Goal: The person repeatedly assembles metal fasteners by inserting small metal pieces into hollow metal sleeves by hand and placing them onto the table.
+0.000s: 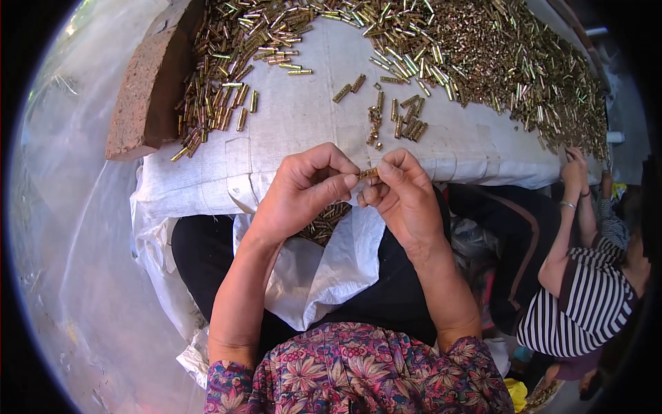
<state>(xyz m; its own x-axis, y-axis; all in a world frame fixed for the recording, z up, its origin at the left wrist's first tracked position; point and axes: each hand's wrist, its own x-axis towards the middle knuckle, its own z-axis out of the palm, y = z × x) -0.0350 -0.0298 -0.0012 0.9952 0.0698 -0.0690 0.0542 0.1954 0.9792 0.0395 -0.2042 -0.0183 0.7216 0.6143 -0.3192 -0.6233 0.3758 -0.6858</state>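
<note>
Between my two hands, just off the near edge of the cloth-covered table, is a small brass-coloured metal sleeve (370, 172). My right hand (408, 200) is closed, pinching the sleeve between thumb and fingers. From the other side, the thumb and forefinger of my left hand (303, 186) are pinched together at its left end. My fingertips cover part of the piece. A few similar sleeves (412, 127) lie on the table beyond my hands, beside some short small metal pieces (374, 131). Below my hands, an open white sack (310, 276) in my lap holds more brass-coloured sleeves (324, 224).
White woven cloth (289, 114) covers the table. A brick (141, 96) stands at its left edge beside a pile of sleeves (224, 69). A large heap of small metal parts (496, 55) spreads over the far right. At right, a person in a striped top (583, 297) reaches toward the heap.
</note>
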